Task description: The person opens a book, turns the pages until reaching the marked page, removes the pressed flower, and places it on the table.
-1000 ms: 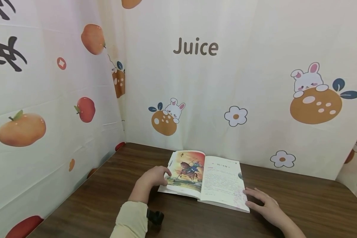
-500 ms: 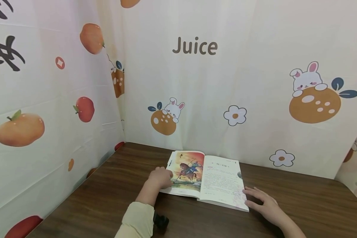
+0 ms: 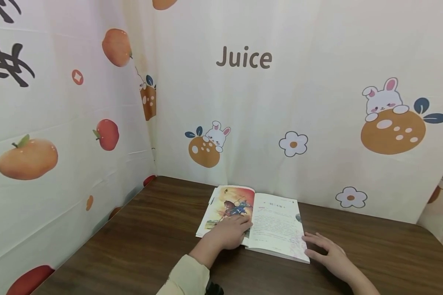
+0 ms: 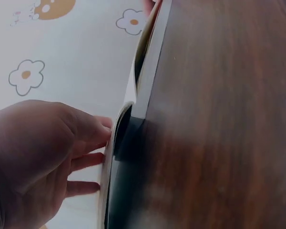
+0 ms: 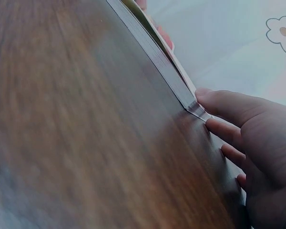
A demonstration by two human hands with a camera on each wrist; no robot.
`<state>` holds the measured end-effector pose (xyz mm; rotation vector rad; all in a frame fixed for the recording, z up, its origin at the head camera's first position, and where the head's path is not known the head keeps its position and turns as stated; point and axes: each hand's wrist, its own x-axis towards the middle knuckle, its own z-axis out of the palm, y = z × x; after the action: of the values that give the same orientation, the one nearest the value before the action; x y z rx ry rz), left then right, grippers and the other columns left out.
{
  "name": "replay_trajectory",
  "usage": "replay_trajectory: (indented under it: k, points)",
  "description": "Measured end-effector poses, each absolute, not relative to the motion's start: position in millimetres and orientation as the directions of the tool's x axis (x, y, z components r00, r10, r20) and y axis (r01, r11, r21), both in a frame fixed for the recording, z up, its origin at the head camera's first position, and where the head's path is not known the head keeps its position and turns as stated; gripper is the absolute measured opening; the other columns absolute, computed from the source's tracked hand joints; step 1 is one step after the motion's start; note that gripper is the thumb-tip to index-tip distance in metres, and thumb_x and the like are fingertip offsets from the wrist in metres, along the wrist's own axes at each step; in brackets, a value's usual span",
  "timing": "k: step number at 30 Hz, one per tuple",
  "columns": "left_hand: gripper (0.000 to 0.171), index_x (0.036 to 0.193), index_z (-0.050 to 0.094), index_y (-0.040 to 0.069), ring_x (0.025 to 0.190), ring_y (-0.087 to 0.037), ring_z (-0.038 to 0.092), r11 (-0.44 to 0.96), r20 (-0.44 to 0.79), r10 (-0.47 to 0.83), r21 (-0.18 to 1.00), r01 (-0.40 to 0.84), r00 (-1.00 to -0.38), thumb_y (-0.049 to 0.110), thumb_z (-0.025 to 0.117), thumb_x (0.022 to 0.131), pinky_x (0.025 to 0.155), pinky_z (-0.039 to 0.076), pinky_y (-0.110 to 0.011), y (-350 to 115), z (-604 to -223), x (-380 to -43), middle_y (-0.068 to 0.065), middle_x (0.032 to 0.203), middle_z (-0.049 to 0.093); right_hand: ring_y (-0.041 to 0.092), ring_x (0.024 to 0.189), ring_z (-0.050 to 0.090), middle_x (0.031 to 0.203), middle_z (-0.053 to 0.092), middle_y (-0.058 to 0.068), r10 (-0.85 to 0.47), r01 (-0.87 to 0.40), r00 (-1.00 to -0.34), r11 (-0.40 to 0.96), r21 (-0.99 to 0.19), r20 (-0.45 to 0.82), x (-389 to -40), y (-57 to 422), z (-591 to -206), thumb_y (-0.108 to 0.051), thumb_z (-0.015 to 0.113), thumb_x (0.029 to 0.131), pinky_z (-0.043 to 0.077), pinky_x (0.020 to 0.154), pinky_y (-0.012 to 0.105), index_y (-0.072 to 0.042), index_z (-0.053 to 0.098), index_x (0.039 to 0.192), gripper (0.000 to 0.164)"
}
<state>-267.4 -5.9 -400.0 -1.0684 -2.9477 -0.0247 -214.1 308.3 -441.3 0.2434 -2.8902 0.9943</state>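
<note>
An open book lies on the table, a horse-and-rider picture on its left page and printed text on the right. My left hand rests on the lower part of the picture page, close to the spine, and hides some of the horse. Its thumb and fingertips touch the page in the left wrist view, where the raised page edge shows. My right hand is at the book's lower right edge. In the right wrist view, the thumb lies on the page corner and the index finger is below it, pinching the book's edge.
The dark wood table reaches back to a printed curtain with rabbits, oranges and the word "Juice". Another curtain closes off the left side. A black strap device sits at the left wrist.
My left hand has moved right from the book's left edge, across the picture page toward the spine. The right hand has stayed at the right edge.
</note>
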Motion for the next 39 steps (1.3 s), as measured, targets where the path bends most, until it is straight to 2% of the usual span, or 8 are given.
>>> replay_trajectory:
  k: [3, 11, 17, 21, 25, 29, 39]
  points:
    - [0.04, 0.136, 0.048, 0.024, 0.13, -0.012, 0.035, 0.787, -0.007, 0.617, 0.025, 0.617, -0.787, 0.023, 0.043, 0.096, 0.102, 0.032, -0.033, -6, -402, -267, 0.007, 0.141, 0.04, 0.044, 0.129, 0.029, 0.132, 0.051, 0.013, -0.132, -0.189, -0.981, 0.775, -0.603, 0.139, -214, 308, -441, -0.039, 0.067, 0.082, 0.02, 0.089, 0.068, -0.016, 0.063, 0.118, 0.043]
    - [0.039, 0.136, 0.046, 0.036, 0.13, -0.023, 0.036, 0.788, -0.034, 0.608, 0.149, 0.597, -0.794, 0.036, 0.041, 0.098, 0.102, 0.032, -0.039, -2, -407, -267, 0.001, 0.142, 0.041, 0.044, 0.129, 0.029, 0.133, 0.05, 0.014, -0.141, -0.199, -0.98, 0.776, -0.598, 0.144, -214, 308, -441, -0.039, 0.066, 0.083, 0.02, 0.088, 0.069, -0.015, 0.063, 0.119, 0.043]
    - [0.044, 0.133, 0.048, 0.04, 0.129, -0.023, 0.035, 0.788, -0.048, 0.614, 0.076, 0.61, -0.788, 0.055, 0.04, 0.093, 0.101, 0.03, -0.043, 11, -410, -266, 0.004, 0.136, 0.048, 0.045, 0.13, 0.026, 0.135, 0.047, 0.015, -0.146, -0.188, -0.982, 0.762, -0.619, 0.118, -213, 308, -440, -0.039, 0.066, 0.083, 0.019, 0.088, 0.07, -0.014, 0.061, 0.122, 0.047]
    - [0.049, 0.13, 0.052, 0.041, 0.128, -0.025, 0.037, 0.809, -0.041, 0.588, 0.056, 0.585, -0.808, 0.062, 0.045, 0.086, 0.099, 0.033, -0.046, 17, -413, -265, 0.002, 0.133, 0.051, 0.048, 0.128, 0.025, 0.138, 0.041, 0.022, -0.149, -0.178, -0.984, 0.766, -0.617, 0.099, -211, 309, -439, -0.039, 0.066, 0.082, 0.021, 0.087, 0.071, -0.013, 0.056, 0.128, 0.053]
    - [0.053, 0.128, 0.053, 0.041, 0.124, -0.026, 0.039, 0.823, -0.032, 0.567, 0.069, 0.564, -0.823, 0.066, 0.051, 0.08, 0.095, 0.036, -0.047, 18, -413, -264, -0.004, 0.133, 0.049, 0.049, 0.127, 0.026, 0.137, 0.042, 0.021, -0.174, -0.211, -0.977, 0.759, -0.615, 0.121, -210, 310, -439, -0.037, 0.067, 0.081, 0.022, 0.086, 0.07, -0.014, 0.057, 0.127, 0.052]
    - [0.056, 0.126, 0.055, 0.041, 0.121, -0.027, 0.041, 0.823, -0.012, 0.565, 0.089, 0.562, -0.825, 0.067, 0.054, 0.077, 0.093, 0.038, -0.047, 18, -411, -262, -0.006, 0.132, 0.048, 0.047, 0.128, 0.026, 0.135, 0.047, 0.016, -0.185, -0.24, -0.971, 0.745, -0.622, 0.154, -211, 310, -440, -0.035, 0.069, 0.08, 0.021, 0.086, 0.069, -0.014, 0.061, 0.122, 0.048]
    - [0.063, 0.125, 0.056, 0.039, 0.12, -0.031, 0.041, 0.834, 0.029, 0.545, 0.084, 0.546, -0.838, 0.073, 0.054, 0.072, 0.093, 0.037, -0.051, 20, -412, -259, -0.011, 0.133, 0.046, 0.044, 0.127, 0.031, 0.13, 0.052, 0.014, -0.128, -0.215, -0.975, 0.771, -0.6, 0.184, -213, 308, -443, -0.039, 0.071, 0.078, 0.023, 0.089, 0.067, -0.015, 0.064, 0.117, 0.046]
